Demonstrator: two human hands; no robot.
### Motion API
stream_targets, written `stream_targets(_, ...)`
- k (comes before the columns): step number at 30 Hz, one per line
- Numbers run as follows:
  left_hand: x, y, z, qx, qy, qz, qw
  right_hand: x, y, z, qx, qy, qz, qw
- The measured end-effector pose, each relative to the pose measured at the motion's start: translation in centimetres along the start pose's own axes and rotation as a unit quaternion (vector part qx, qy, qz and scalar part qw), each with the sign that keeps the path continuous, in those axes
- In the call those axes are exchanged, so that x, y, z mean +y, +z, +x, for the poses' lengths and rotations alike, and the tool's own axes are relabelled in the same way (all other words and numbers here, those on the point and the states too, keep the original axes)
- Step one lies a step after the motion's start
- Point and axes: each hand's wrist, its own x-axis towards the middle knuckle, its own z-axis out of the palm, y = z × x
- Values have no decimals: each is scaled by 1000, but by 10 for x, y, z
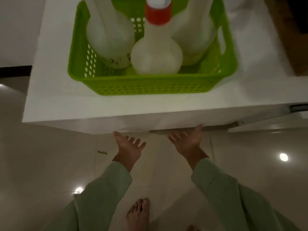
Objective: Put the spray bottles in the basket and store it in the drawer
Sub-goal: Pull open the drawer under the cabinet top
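Three white plastic spray bottles stand upright in the perforated lime-green basket on the smooth white worktop, one with a red collar. Below its front edge, left hand and right hand are open, palms up, fingers spread, holding nothing above the glossy tiled floor.

Green perforated plastic basket; glossy floor tiles; cloth sleeves.

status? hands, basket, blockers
Left hand and right hand open, palms up under the drawer front edge. Basket sits in the drawer, three bottles upright inside. Nothing in the way.
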Motion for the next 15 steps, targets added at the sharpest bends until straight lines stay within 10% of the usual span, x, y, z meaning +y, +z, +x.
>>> stream_targets(15, -15, -32, 23, -81, -14, -121, 989, 11, -40, 15, -71, 10, 90, 993)
